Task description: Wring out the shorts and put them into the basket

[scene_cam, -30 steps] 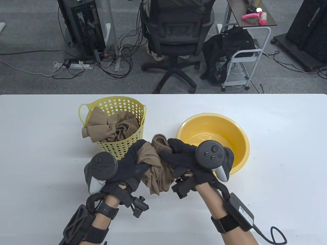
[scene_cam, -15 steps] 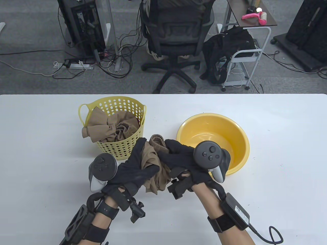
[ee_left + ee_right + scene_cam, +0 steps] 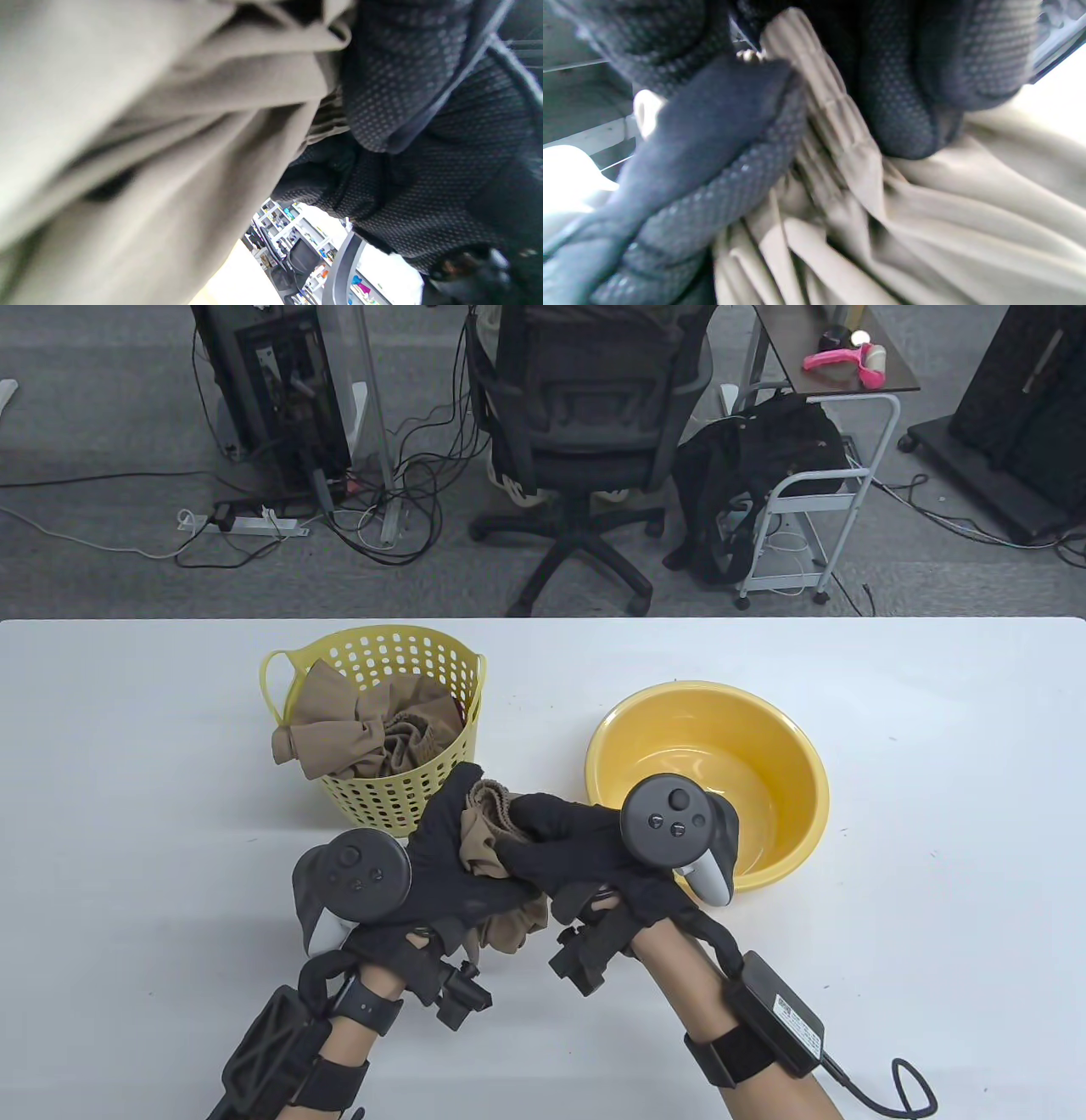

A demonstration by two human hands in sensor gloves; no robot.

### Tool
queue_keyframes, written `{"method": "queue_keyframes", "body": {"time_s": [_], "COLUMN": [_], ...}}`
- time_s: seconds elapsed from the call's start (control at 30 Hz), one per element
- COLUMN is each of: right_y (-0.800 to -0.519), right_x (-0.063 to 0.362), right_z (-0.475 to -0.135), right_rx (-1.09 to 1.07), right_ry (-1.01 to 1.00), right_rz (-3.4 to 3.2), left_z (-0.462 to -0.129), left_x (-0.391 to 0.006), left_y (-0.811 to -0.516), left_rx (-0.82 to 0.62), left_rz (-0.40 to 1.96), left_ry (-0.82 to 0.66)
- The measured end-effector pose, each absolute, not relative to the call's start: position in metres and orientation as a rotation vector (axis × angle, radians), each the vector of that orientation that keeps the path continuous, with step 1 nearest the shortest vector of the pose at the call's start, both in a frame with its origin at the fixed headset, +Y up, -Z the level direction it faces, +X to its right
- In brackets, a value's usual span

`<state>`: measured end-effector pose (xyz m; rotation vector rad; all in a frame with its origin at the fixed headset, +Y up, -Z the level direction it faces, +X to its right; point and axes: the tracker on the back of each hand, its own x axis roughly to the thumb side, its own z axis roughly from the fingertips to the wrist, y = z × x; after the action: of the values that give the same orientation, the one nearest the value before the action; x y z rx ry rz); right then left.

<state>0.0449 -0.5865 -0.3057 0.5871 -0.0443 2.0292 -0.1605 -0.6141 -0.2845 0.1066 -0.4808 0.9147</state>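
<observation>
The tan shorts (image 3: pixel 485 836) are bunched and twisted into a tight wad, held above the surface just in front of the basket (image 3: pixel 383 806). The basket is yellow, with many holes, stands upright, and has other tan clothes (image 3: pixel 356 729) inside, partly hanging over its rim.

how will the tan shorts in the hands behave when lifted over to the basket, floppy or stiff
Probably floppy: the shorts bunch into soft folds between the left hand and right hand, and a loose end droops below. Likely light, since they are held off the table. They should drape like the cloth hanging over the basket rim.
</observation>
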Motion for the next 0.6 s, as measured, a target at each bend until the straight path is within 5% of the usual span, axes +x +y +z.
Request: {"method": "queue_keyframes", "body": {"time_s": [0.6], "right_y": [-0.5865], "right_x": [0.0346], "right_z": [-0.3005], "right_rx": [0.659], "right_ry": [0.018], "right_rz": [2.002], "left_z": [-0.2814], "left_x": [-0.1698], "left_y": [-0.6123], "left_rx": [0.175], "left_rz": [0.882], "left_ry": [-0.457]}}
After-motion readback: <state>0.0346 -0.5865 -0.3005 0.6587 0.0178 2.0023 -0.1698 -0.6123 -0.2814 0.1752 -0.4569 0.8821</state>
